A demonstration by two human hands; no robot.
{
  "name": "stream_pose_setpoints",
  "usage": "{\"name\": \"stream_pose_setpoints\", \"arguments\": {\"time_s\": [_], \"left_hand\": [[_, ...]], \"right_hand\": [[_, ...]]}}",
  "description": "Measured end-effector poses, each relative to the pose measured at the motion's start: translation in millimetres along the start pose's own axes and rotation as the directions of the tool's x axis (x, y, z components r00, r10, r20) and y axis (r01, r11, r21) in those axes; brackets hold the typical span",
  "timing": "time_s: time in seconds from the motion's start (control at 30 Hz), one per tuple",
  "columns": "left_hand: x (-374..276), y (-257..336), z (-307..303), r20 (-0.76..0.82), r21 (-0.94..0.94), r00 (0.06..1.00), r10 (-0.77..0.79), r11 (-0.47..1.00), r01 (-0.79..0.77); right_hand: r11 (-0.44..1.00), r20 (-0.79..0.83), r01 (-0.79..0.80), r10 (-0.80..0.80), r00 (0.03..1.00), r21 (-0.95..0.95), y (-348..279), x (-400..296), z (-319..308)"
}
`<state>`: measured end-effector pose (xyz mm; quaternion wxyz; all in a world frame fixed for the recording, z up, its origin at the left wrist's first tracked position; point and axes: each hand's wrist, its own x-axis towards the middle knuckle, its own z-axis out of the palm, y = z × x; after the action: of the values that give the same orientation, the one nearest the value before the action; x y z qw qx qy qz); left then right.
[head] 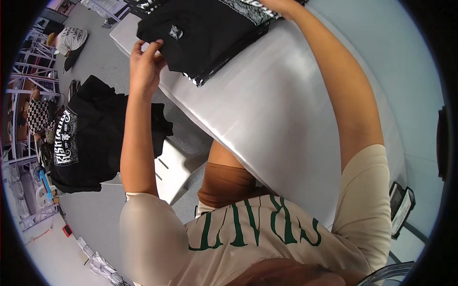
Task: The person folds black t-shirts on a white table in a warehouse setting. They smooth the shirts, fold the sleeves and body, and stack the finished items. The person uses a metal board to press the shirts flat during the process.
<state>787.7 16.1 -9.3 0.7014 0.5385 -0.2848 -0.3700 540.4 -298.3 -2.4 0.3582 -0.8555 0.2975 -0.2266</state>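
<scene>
A folded black T-shirt with a small white chest print lies on top of a stack of dark printed garments on the white table. Its near left edge is between the thumb and fingers of my left hand. At the top of the view, my right hand reaches the other end of the stack, beside a white patterned print. The frame's edge cuts off part of this hand, so its grip is not clear.
The white table curves before me. Another black printed T-shirt lies spread over a white plastic stool or chair at left. Two people are farther off, near metal racks. A dark-framed device is at right.
</scene>
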Motion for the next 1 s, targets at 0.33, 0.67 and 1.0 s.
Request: {"name": "stream_pose_setpoints", "arguments": {"time_s": [0.33, 0.67, 1.0], "left_hand": [[8.0, -0.6, -2.8, -0.055, 0.015, 0.998, 0.026, 1.000, -0.025], [19.3, -5.7, -8.7, -0.106, 0.025, 0.990, 0.098, 0.995, -0.095], [6.4, 0.3, -3.9, -0.109, 0.049, 0.993, 0.037, 0.998, -0.032]], "right_hand": [[1.000, 0.068, -0.027, 0.028, 0.997, -0.008, -21.6, 11.7, -5.6], [0.998, 0.003, 0.048, -0.047, 0.999, -0.038, -8.3, 19.5, 1.1], [1.000, 0.000, 0.022, -0.022, 1.000, 0.023, -22.0, 4.7, 3.3]]}}
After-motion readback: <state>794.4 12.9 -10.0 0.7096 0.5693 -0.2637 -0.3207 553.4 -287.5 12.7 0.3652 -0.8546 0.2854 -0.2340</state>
